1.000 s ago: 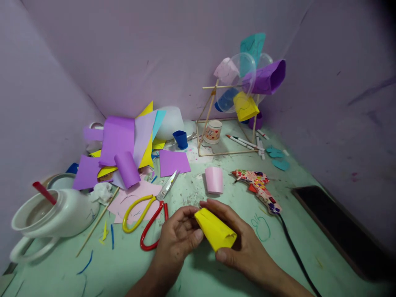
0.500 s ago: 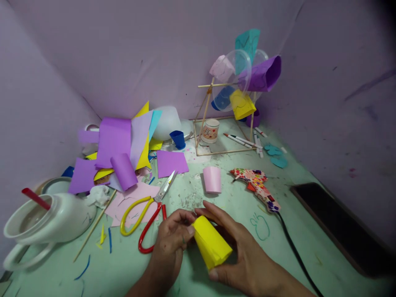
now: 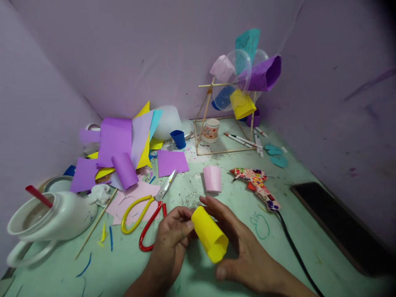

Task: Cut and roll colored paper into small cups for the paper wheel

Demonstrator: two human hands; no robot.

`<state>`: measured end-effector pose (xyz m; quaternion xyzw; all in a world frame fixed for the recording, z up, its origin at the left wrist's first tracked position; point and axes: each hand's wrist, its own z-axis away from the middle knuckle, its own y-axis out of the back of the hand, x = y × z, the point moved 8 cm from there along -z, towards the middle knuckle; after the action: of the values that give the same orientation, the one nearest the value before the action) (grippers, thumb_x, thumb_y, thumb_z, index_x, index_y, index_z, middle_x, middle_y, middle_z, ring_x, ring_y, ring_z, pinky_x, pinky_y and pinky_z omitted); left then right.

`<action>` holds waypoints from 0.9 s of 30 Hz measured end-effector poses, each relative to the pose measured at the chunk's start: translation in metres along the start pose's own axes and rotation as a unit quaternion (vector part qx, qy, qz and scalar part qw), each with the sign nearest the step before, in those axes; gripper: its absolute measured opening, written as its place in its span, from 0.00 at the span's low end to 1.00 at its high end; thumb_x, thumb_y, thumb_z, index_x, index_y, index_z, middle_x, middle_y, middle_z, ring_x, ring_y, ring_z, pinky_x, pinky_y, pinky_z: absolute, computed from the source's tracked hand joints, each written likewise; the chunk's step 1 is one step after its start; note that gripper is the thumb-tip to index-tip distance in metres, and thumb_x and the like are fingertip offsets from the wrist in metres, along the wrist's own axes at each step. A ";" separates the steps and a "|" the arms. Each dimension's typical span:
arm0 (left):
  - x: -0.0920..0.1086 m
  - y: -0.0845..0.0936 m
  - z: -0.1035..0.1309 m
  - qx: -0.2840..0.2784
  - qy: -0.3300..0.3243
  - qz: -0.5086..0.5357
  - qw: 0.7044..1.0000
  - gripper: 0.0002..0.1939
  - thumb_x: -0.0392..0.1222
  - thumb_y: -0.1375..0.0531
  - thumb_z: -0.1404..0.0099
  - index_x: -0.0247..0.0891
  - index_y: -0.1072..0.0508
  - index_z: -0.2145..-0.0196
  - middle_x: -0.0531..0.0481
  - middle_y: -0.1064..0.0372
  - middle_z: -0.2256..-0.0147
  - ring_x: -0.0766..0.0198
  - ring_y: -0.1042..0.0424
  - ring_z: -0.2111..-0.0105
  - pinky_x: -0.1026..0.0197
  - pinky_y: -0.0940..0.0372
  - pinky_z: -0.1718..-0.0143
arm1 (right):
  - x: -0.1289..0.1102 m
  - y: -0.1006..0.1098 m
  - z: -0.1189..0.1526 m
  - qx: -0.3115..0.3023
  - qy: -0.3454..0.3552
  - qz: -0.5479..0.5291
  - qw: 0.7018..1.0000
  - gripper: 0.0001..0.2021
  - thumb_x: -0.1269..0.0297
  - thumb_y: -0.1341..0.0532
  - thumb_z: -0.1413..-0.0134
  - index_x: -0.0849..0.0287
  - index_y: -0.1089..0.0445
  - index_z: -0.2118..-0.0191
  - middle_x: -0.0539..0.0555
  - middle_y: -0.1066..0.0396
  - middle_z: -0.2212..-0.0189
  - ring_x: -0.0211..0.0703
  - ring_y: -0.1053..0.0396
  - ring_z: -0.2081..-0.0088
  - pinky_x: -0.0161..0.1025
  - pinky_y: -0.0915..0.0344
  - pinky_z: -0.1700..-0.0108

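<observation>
A small yellow foam cup (image 3: 208, 233) is tilted between my hands, its wide open end towards me and to the right. My left hand (image 3: 173, 237) pinches its narrow end between thumb and fingers. Curved round its right side is my right hand (image 3: 239, 243), thumb and fingers apart, not gripping it. Beyond my fingers stands a pink cup (image 3: 212, 180). Left of my left hand lie scissors (image 3: 154, 202), with one yellow and one red handle and the blades spread. To the right a flower-patterned glue gun (image 3: 255, 183) rests on its side.
At the back stands a stick frame (image 3: 227, 152) with clear discs and coloured cups, a paper cup (image 3: 210, 130) within it. Foam sheets (image 3: 116, 140) pile up at left, near a white mug-like container (image 3: 58, 218). A phone (image 3: 337, 227) and the glue gun's cable (image 3: 293, 247) lie right.
The yellow cup has turned so its open end now shows. My right thumb and fingers have loosened from it, while my left hand keeps its pinch.
</observation>
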<state>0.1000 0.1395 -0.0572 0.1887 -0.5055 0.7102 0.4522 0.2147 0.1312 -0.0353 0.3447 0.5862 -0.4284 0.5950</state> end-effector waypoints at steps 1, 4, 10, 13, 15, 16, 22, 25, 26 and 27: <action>-0.001 -0.001 0.000 0.002 -0.003 -0.007 1.000 0.10 0.37 0.35 0.51 0.36 0.32 0.72 0.52 0.32 0.72 0.66 0.33 0.71 0.63 0.39 0.66 | 0.001 0.000 -0.001 0.004 -0.010 -0.018 1.000 0.47 0.47 0.30 0.68 0.49 0.49 0.39 0.59 0.48 0.39 0.59 0.49 0.40 0.58 0.53 0.40; 0.002 -0.001 0.000 0.000 -0.014 -0.104 0.995 0.12 0.42 0.35 0.50 0.36 0.33 0.70 0.52 0.32 0.74 0.66 0.33 0.74 0.64 0.39 0.71 | 0.002 0.003 -0.003 0.022 -0.032 -0.034 0.999 0.42 0.46 0.32 0.66 0.52 0.43 0.43 0.60 0.43 0.42 0.59 0.45 0.42 0.57 0.50 0.42; 0.077 0.024 0.011 0.159 -0.189 -0.619 0.746 0.10 0.44 0.44 0.44 0.38 0.32 0.64 0.48 0.33 0.71 0.58 0.33 0.71 0.57 0.38 0.68 | 0.007 0.020 -0.005 0.066 -0.049 -0.097 0.992 0.42 0.46 0.31 0.69 0.56 0.40 0.45 0.61 0.38 0.46 0.60 0.40 0.45 0.54 0.46 0.44; 0.087 0.036 0.007 0.164 -0.145 -0.781 0.585 0.18 0.37 0.48 0.43 0.36 0.33 0.55 0.40 0.34 0.59 0.50 0.34 0.58 0.52 0.39 0.60 | 0.009 0.021 -0.005 0.068 -0.052 -0.102 0.991 0.46 0.48 0.29 0.74 0.54 0.43 0.43 0.60 0.39 0.45 0.59 0.41 0.44 0.54 0.49 0.42; 0.085 0.041 0.003 0.158 -0.111 -0.825 0.531 0.21 0.35 0.49 0.44 0.34 0.34 0.52 0.38 0.35 0.57 0.47 0.36 0.56 0.50 0.40 0.58 | 0.009 0.022 -0.005 0.074 -0.051 -0.084 0.992 0.50 0.51 0.27 0.77 0.51 0.45 0.42 0.59 0.42 0.43 0.58 0.45 0.42 0.54 0.55 0.39; 0.085 0.042 0.002 0.166 -0.103 -0.836 0.514 0.21 0.35 0.49 0.43 0.34 0.34 0.51 0.37 0.35 0.56 0.46 0.36 0.56 0.49 0.40 0.58 | 0.009 0.022 -0.005 0.078 -0.048 -0.075 0.993 0.50 0.53 0.26 0.78 0.50 0.45 0.42 0.58 0.44 0.42 0.57 0.47 0.40 0.53 0.58 0.38; 0.084 0.046 -0.002 0.195 -0.074 -0.833 0.513 0.23 0.36 0.48 0.44 0.32 0.35 0.49 0.36 0.33 0.55 0.46 0.35 0.55 0.49 0.39 0.55 | 0.007 0.019 -0.002 0.053 -0.059 -0.054 0.995 0.44 0.57 0.27 0.74 0.51 0.41 0.44 0.59 0.41 0.44 0.58 0.44 0.42 0.55 0.56 0.40; 0.088 0.051 -0.004 0.205 -0.073 -0.831 0.513 0.27 0.36 0.47 0.45 0.29 0.38 0.47 0.35 0.33 0.55 0.44 0.35 0.54 0.49 0.40 0.54 | 0.008 0.016 -0.002 0.026 -0.077 -0.093 0.992 0.44 0.59 0.27 0.72 0.51 0.43 0.43 0.59 0.39 0.46 0.56 0.35 0.51 0.55 0.43 0.46; 0.089 0.053 -0.004 0.201 -0.070 -0.831 0.514 0.28 0.36 0.47 0.45 0.29 0.38 0.46 0.34 0.33 0.55 0.44 0.36 0.54 0.48 0.40 0.54 | 0.008 0.014 -0.002 0.013 -0.085 -0.117 0.989 0.44 0.60 0.28 0.71 0.50 0.44 0.43 0.59 0.38 0.47 0.54 0.32 0.55 0.52 0.38 0.51; 0.089 0.054 -0.005 0.196 -0.067 -0.831 0.517 0.28 0.36 0.47 0.45 0.28 0.39 0.46 0.33 0.33 0.55 0.43 0.36 0.54 0.47 0.40 0.54 | 0.008 0.012 -0.002 -0.002 -0.091 -0.140 0.986 0.45 0.61 0.28 0.70 0.49 0.46 0.42 0.59 0.37 0.49 0.51 0.30 0.59 0.50 0.34 0.56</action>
<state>0.0098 0.1795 -0.0241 0.6538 0.0049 0.0779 0.7527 0.2246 0.1371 -0.0445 0.2176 0.5726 -0.5357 0.5811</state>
